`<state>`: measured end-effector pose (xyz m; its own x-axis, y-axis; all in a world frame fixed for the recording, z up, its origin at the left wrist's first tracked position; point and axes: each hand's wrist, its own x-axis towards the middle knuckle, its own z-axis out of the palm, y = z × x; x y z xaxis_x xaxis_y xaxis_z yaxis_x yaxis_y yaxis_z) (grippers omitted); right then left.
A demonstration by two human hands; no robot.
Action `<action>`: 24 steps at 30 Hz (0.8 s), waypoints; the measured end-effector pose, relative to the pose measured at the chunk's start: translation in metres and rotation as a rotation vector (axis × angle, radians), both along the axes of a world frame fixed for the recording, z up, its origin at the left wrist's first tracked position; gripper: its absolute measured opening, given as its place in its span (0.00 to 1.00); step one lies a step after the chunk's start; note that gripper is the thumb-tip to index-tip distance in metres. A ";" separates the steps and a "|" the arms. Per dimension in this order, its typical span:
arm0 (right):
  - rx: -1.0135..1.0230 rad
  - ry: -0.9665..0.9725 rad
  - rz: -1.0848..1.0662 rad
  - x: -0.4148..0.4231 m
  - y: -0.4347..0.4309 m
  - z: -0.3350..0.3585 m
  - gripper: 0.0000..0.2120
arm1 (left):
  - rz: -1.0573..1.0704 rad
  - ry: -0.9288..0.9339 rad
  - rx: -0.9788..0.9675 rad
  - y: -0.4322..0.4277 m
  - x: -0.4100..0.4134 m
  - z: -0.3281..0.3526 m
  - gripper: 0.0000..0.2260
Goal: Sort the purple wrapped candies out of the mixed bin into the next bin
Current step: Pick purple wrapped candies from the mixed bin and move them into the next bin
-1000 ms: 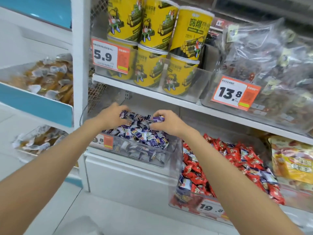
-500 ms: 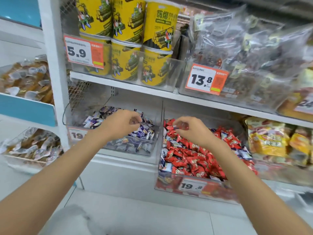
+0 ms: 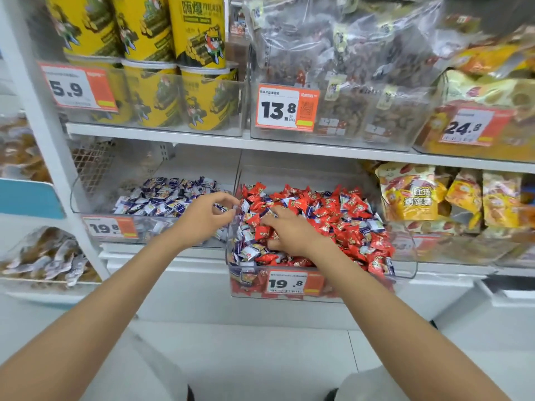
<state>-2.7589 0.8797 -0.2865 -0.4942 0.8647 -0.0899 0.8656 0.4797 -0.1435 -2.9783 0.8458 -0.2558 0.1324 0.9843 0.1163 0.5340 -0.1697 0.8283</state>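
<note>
Reaching into mixed bin (image 3: 406, 272), right hand (image 3: 292, 233) just beside purple candies (image 3: 246, 251); grip unclear. Left hand (image 3: 202, 217) curled, hold unclear.

One head-worn wide-angle view, looking forward and down from standing height at a long white shop shelf (image 3: 318, 150). Close range: forearms enter from the bottom corners, left hand (image 3: 202, 218) and right hand (image 3: 292, 233) mid-frame. Clear plastic bin of mixed candies (image 3: 405, 273) under the right fingers (image 3: 278, 219); pale tiled floor (image 3: 260, 357) below them.

Purple-and-white wrapped candies (image 3: 162, 195), red wrapped candies (image 3: 341, 209), orange-and-white price tag (image 3: 286, 282), yellow cartoon-printed tubs (image 3: 199, 33), white shelf (image 3: 173, 138)
</note>
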 end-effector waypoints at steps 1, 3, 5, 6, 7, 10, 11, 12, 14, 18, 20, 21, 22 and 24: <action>0.009 -0.004 -0.009 0.008 0.004 0.002 0.26 | 0.000 0.003 -0.003 0.001 -0.001 0.000 0.07; 0.028 0.022 -0.057 0.026 0.011 0.007 0.25 | 0.003 0.009 -0.015 0.002 -0.002 -0.001 0.07; 0.052 0.051 -0.131 0.047 0.017 0.013 0.23 | 0.001 0.011 -0.029 0.003 -0.003 -0.002 0.07; 0.057 0.055 -0.170 0.059 0.020 0.015 0.21 | -0.001 0.004 -0.036 0.003 -0.004 -0.003 0.07; 0.058 0.056 -0.199 0.070 0.023 0.016 0.19 | -0.005 -0.003 -0.040 0.003 -0.003 -0.003 0.07; 0.001 0.131 -0.249 0.097 0.023 0.022 0.17 | -0.012 -0.022 -0.046 0.005 -0.004 -0.004 0.06; 0.017 0.155 -0.262 0.103 0.021 0.024 0.19 | -0.019 -0.026 -0.043 0.006 -0.004 -0.005 0.06; 0.067 0.165 -0.273 0.104 0.019 0.026 0.21 | -0.023 -0.028 -0.038 0.006 -0.004 -0.005 0.06; 0.189 0.205 -0.230 0.094 0.014 0.031 0.20 | -0.019 -0.032 -0.028 0.006 -0.003 -0.006 0.07; 0.120 0.137 -0.029 0.042 0.006 0.025 0.20 | 0.010 0.056 0.070 0.006 0.001 0.000 0.07; 0.048 -0.022 -0.020 0.035 0.010 0.014 0.21 | 0.030 0.148 0.130 0.006 0.002 0.006 0.09; 0.037 -0.045 -0.039 0.040 0.015 0.012 0.19 | 0.032 0.189 0.155 0.007 0.003 0.009 0.11; 0.043 -0.023 -0.068 0.049 0.019 0.011 0.16 | 0.027 0.227 0.169 0.009 0.005 0.012 0.12; 0.077 0.042 -0.132 0.073 0.026 0.012 0.17 | -0.009 0.281 0.183 0.012 0.014 0.019 0.12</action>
<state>-2.6861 0.9055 -0.2747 -0.3773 0.9261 -0.0020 0.9160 0.3729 -0.1479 -2.9640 0.8576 -0.2367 0.1931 0.9492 0.2485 0.7350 -0.3077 0.6043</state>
